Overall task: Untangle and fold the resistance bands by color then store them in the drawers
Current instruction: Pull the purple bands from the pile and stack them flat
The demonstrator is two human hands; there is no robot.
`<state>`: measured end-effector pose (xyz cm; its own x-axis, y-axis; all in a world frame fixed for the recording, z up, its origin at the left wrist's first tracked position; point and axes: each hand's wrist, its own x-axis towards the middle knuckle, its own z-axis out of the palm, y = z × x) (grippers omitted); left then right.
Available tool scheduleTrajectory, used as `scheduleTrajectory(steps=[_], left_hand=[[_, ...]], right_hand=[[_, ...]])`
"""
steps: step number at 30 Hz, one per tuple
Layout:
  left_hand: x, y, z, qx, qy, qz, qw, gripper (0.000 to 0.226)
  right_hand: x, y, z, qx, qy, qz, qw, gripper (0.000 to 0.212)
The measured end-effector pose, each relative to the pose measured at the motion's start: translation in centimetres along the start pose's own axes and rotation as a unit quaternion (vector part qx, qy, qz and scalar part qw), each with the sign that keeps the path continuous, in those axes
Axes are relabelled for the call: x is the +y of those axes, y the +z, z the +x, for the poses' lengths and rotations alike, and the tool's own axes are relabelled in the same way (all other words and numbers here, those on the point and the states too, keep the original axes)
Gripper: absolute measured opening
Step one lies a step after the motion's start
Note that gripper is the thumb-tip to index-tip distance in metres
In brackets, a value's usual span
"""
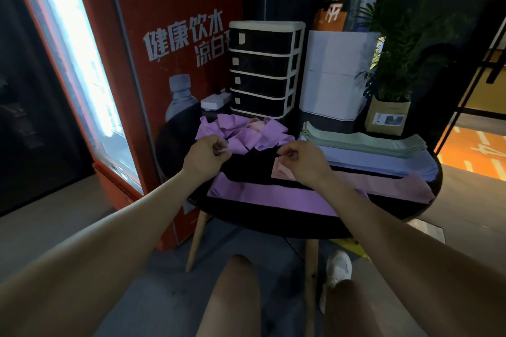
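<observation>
Reaching forward over the round black table point(273, 227), both forearms stretch out level. Left hand point(206, 154) pinches an end of the tangled purple resistance bands point(246, 135) heaped just beyond it; right hand point(302, 160), fingers curled, pinches a flat pink band point(383, 182) beneath it.

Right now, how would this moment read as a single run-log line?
step: untangling | left hand: pinching purple band | right hand: pinching pink band | folded stacks: on table | drawers: closed

Both arms reach forward, left hand point(207, 151) and right hand point(302, 157) with fingers curled.
</observation>
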<state>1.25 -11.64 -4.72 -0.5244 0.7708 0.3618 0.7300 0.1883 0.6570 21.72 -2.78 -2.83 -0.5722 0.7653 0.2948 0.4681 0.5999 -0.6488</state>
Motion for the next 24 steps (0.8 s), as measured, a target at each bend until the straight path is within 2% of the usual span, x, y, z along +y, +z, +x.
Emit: scheduleTrajectory(steps=[5,13,17,24], left_hand=[[-0.4,1.4,3.6,-0.016,0.003,0.021,1.000,0.024],[-2.4,3.8,7.2,-0.053,-0.022,0.018,0.998,0.017],[-2.8,4.3,7.5,-0.072,-0.033,-0.003,0.997,0.018],[-3.0,3.5,7.1,-0.072,-0.044,0.012,0.996,0.028]], right_hand=[[-0.2,1.5,5.5,-0.009,0.005,0.008,1.000,0.024],[0.8,4.8,11.8,-0.044,0.001,-0.023,0.999,0.026],[1.1,5.9,13.7,-0.044,-0.015,-0.069,0.997,0.022],[1.1,7.4,14.1,-0.100,0.002,-0.048,0.994,0.031]])
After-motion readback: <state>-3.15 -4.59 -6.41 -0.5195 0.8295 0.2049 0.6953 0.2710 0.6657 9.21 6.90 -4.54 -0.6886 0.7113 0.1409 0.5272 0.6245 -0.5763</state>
